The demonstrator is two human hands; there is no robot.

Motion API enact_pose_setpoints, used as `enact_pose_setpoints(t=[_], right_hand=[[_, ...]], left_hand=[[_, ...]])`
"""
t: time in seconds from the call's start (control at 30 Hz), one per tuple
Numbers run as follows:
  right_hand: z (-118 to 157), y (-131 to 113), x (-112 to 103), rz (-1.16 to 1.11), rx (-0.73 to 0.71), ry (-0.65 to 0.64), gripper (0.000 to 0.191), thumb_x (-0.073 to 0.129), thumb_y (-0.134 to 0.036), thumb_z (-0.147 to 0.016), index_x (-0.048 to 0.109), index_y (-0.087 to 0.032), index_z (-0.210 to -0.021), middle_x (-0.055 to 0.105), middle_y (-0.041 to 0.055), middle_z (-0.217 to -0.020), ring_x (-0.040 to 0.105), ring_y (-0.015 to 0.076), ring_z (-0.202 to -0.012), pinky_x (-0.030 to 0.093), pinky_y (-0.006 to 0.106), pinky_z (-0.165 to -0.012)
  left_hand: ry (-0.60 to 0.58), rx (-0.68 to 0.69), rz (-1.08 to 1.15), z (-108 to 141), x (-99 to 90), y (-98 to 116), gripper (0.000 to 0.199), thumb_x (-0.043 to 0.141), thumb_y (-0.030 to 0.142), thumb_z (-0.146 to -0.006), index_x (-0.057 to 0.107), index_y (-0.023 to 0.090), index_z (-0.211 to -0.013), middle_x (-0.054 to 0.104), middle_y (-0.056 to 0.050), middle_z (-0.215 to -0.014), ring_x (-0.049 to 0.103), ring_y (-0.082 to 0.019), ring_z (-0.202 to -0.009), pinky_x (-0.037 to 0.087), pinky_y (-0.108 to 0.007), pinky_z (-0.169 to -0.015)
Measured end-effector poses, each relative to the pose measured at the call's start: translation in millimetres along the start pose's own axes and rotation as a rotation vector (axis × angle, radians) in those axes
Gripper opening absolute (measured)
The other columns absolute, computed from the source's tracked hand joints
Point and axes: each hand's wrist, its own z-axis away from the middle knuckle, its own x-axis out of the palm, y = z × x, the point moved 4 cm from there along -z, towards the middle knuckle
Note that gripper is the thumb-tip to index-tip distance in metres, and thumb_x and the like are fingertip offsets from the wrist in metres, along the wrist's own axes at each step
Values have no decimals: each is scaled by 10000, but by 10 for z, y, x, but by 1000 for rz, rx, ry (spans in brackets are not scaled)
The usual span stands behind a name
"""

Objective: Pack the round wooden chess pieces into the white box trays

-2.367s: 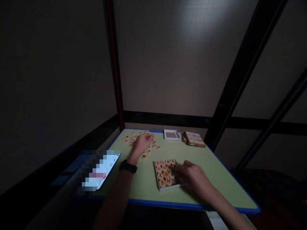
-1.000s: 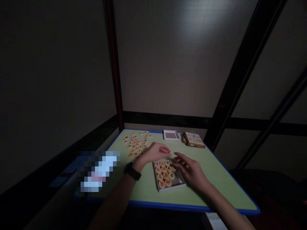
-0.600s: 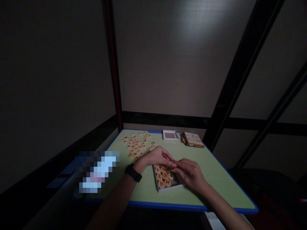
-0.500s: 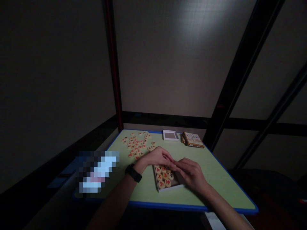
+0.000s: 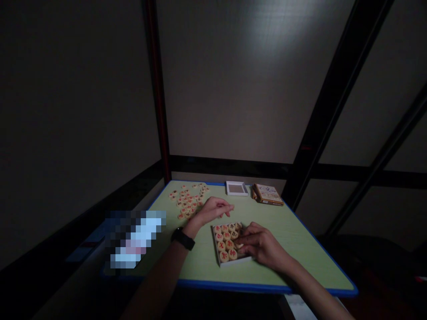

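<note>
Our right hand [image 5: 265, 249] has fingertips on a round piece [image 5: 239, 245] in the white tray [image 5: 230, 263], grip unclear; a sideways nudge could jostle its neighbours. Beyond, our left hand [image 5: 213, 210] curls loosely, contents indiscernible.

Green table [image 5: 283, 240], blue edge; on it round pieces [image 5: 189, 199], white trays [image 5: 236, 188], printed box [image 5: 268, 194].

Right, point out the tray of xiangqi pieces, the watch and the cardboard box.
Tray of xiangqi pieces [image 5: 234, 262]: head view, front wall.
Watch [image 5: 186, 242]: head view, middle of the strap.
Cardboard box [image 5: 268, 194]: head view, printed top face.
</note>
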Motion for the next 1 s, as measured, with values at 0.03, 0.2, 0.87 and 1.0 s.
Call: enact_pose_setpoints(t=[0.03,0.2,0.87,1.0], right_hand=[[-6,-4,4,1,6,-5,198,683,-335,-884,788,-243,-1024,716,75,-864,609,209,-846,489,318,-751],[-17,-19,11,19,39,-21,232,721,-216,-831,762,-226,-1059,735,70,-872,619,218,-838,487,322,-748],[-21,-1,23,60,130,-16,366,737,-88,-738,721,-198,-1087,714,54,-836,619,213,-812,482,300,-721],[-16,9,19,49,154,-19,399,739,-74,-732,718,-206,-1108,708,42,-816,613,211,-807,477,293,-715]], left_hand=[[0,-4,-2,-5,2,-11,414,694,522,-727,733,115,-791,699,-56,-685,499,-92,-538,359,-209,-497],[3,-15,12,-22,1,-42,350,702,469,-719,730,123,-768,699,-53,-675,497,-89,-527,352,-202,-482],[14,-28,-8,-11,-8,-22,300,701,431,-726,734,138,-778,708,-51,-687,542,-104,-560,352,-197,-484],[17,-35,-3,-10,-10,-20,317,704,450,-711,727,138,-761,698,-49,-677,525,-101,-551,349,-205,-494]])
